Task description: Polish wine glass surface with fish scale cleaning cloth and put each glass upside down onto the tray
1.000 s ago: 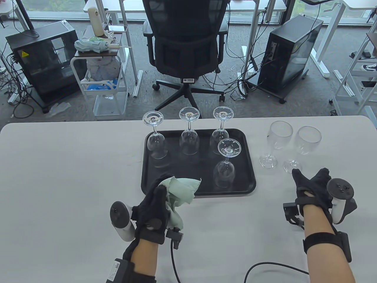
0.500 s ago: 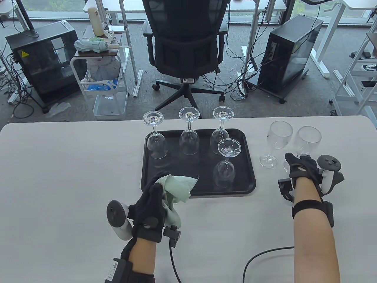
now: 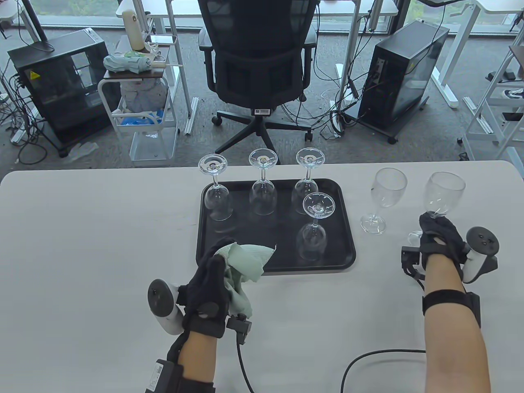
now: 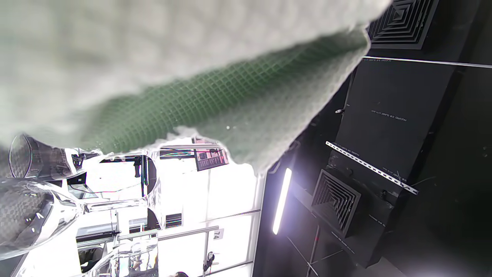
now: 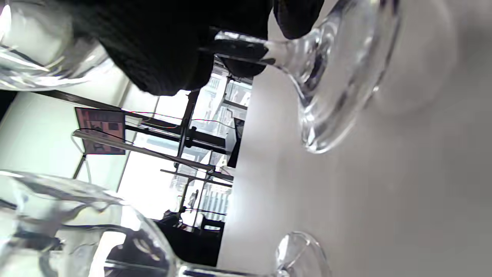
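My right hand (image 3: 440,237) grips the stem of an upright wine glass (image 3: 444,197), lifted off the table and tilted; its foot (image 5: 338,77) hangs above the tabletop in the right wrist view. A second upright glass (image 3: 385,196) stands on the table just left of it. Several glasses (image 3: 313,227) stand upside down on the black tray (image 3: 204,245). My left hand (image 3: 213,282) holds a bunched pale green cloth (image 3: 245,262) over the tray's near edge; the cloth (image 4: 192,77) fills most of the left wrist view.
The white table (image 3: 82,245) runs wide on both sides of the tray. A black cable (image 3: 368,360) lies near the front edge by my right arm. Beyond the table stand an office chair (image 3: 258,61) and computer cases on the floor.
My right hand reached the right-hand glass, closed on its stem and lifted it, tilting it to the right. The left hand with the cloth drew back slightly and stayed put.
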{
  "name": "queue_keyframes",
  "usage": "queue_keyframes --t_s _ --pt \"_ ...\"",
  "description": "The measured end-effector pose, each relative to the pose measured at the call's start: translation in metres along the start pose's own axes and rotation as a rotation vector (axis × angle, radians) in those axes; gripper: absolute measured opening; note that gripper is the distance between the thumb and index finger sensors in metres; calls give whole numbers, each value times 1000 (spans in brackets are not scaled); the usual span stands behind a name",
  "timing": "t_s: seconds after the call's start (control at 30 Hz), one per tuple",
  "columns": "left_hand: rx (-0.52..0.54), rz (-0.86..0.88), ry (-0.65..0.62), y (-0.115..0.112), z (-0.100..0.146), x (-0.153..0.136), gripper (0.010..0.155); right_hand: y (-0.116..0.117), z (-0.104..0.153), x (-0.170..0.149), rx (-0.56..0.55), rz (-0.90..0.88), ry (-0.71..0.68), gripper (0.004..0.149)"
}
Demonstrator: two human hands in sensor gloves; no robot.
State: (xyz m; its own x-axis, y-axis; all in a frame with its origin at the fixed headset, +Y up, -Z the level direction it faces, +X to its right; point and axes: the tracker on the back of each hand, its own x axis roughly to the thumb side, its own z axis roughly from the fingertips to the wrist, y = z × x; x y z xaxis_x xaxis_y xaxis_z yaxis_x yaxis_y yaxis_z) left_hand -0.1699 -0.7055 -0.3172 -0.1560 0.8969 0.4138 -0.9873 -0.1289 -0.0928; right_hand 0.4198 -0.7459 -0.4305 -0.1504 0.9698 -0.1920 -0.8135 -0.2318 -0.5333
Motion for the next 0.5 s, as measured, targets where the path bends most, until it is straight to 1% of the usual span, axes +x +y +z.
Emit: queue_keyframes --t_s 0.07,0.1,0.13,0.17,0.2,0.23,0.27,0.3,0.33,0.4,0.43,0.47,0.5 --pt "-3 7 1 -1 0 -1 56 -10 18 13 59 -38 -145 43" --pt "-3 9 1 -2 0 -2 56 -13 30 22 88 -37 -278 43" --pt "-5 8 3 -2 0 -3 56 -14 41 28 114 -25 -374 43" --pt "-8 8 2 -3 1 -3 56 -13 60 39 138 27 -499 44" --pt "-8 8 1 -3 1 -4 56 -11 75 46 135 102 -597 44" --pt "-10 8 1 -4 1 -4 56 -7 97 56 130 235 -747 44" --pt "-13 10 2 -5 2 -4 56 2 119 64 146 370 -892 44" --pt "-14 11 0 -6 2 -4 56 8 132 68 161 443 -961 44" --pt "-16 8 -4 -7 2 -4 56 21 155 74 185 574 -1046 44" --pt "-19 -2 -13 -9 3 -3 56 53 199 78 188 842 -1141 46" --pt "-13 -5 -16 -10 3 -2 56 66 215 79 175 923 -1154 46" --pt "-11 -9 -27 -11 3 0 56 85 235 78 183 1001 -1167 46" --pt "-18 -12 -32 -12 3 1 56 95 246 78 199 1026 -1174 46"
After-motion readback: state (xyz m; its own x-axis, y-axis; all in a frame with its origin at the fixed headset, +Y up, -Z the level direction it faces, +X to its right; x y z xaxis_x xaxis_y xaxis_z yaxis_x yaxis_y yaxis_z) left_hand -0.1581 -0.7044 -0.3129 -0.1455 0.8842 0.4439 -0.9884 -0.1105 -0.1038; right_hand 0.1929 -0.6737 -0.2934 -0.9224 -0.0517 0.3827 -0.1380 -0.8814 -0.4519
